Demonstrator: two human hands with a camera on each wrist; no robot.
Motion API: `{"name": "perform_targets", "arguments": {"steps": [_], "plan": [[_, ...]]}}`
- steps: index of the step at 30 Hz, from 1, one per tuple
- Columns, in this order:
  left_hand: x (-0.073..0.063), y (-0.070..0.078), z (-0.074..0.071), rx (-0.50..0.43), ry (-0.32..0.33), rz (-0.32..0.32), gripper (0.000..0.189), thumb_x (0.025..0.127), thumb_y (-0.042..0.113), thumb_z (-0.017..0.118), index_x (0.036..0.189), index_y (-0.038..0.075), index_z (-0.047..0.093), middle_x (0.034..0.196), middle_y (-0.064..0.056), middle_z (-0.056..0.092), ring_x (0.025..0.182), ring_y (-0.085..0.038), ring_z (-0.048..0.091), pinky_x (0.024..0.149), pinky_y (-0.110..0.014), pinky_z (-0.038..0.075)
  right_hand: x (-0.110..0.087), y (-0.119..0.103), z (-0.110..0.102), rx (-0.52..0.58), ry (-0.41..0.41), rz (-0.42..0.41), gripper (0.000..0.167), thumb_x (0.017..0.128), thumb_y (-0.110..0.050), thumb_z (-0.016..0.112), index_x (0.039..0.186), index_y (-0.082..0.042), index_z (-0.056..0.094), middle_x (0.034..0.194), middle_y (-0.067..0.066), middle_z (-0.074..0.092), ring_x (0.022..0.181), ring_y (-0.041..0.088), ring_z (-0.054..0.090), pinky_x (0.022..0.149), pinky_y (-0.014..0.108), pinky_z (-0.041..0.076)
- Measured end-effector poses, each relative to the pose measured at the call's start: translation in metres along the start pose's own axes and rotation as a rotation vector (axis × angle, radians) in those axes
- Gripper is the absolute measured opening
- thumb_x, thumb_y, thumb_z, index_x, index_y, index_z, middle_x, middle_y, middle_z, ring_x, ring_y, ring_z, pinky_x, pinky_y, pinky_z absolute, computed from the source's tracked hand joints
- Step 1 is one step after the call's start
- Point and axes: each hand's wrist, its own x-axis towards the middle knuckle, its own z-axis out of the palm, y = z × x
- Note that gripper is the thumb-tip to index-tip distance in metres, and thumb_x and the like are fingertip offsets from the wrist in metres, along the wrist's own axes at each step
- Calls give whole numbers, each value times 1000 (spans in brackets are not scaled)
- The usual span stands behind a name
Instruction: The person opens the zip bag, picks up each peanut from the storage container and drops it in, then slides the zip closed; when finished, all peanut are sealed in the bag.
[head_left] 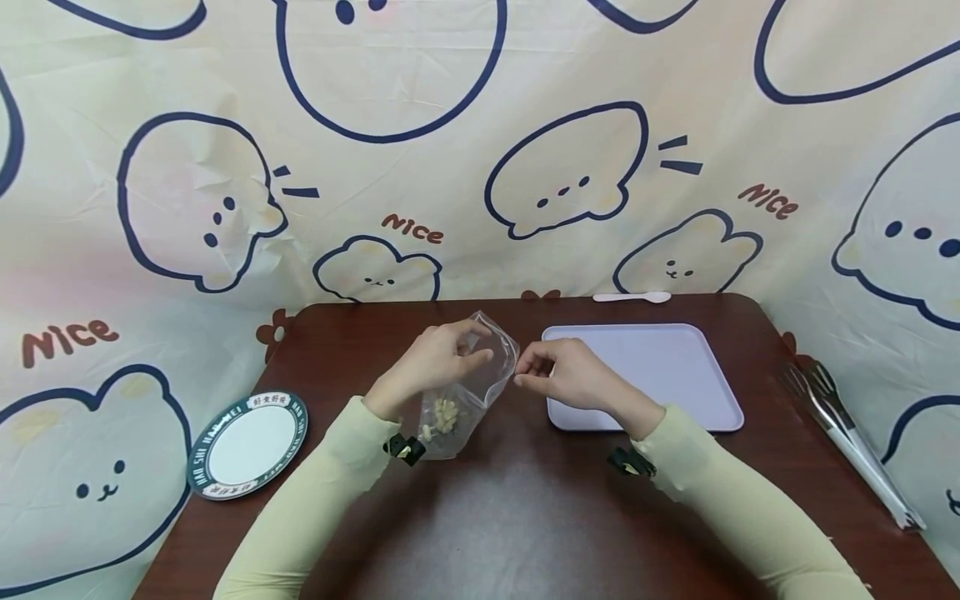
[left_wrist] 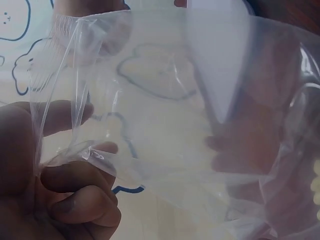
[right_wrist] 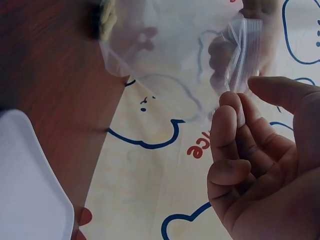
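Observation:
A clear zip bag [head_left: 468,433] hangs slanted over the table, with small pale yellow pieces [head_left: 446,414] gathered at its bottom; their kind cannot be told. My left hand [head_left: 435,362] grips the bag near its mouth, the film bunched between thumb and curled fingers in the left wrist view. At the bag's other upper corner is my right hand [head_left: 570,375], its fingers bent. In the right wrist view the zip strip [right_wrist: 241,50] runs down to the right thumb and fingertips [right_wrist: 235,102], which appear to pinch it. The bag's mouth looks stretched between both hands.
A white tray [head_left: 645,375] lies right of the bag, partly behind my right forearm. Behind it is a white spoon [head_left: 632,297]. A green-rimmed plate [head_left: 298,417] sits at the left edge, and metal tongs [head_left: 855,446] at the right edge. A patterned cloth hangs behind the table.

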Motion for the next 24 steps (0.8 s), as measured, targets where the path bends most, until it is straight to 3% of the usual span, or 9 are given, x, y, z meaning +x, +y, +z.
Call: {"name": "perform_targets", "arguments": {"steps": [11,24], "plan": [[2,1,-3,-49,88,-5,51,97,46,59,134,10,60,78,-3,62,55,-15,53,52,-29,44,-4,-8,8,45,-34,34,14,85,-40,78,86,-29,69,78,-13,67,73,7,62,66,27,52],[-3,0,-10,-60,110,-36,49,101,46,52,135,13,61,93,-7,70,73,-17,62,64,-31,50,1,-6,6,-94,57,-13,3,88,-24,74,86,-23,71,75,-11,65,70,4,57,66,24,47]]}}
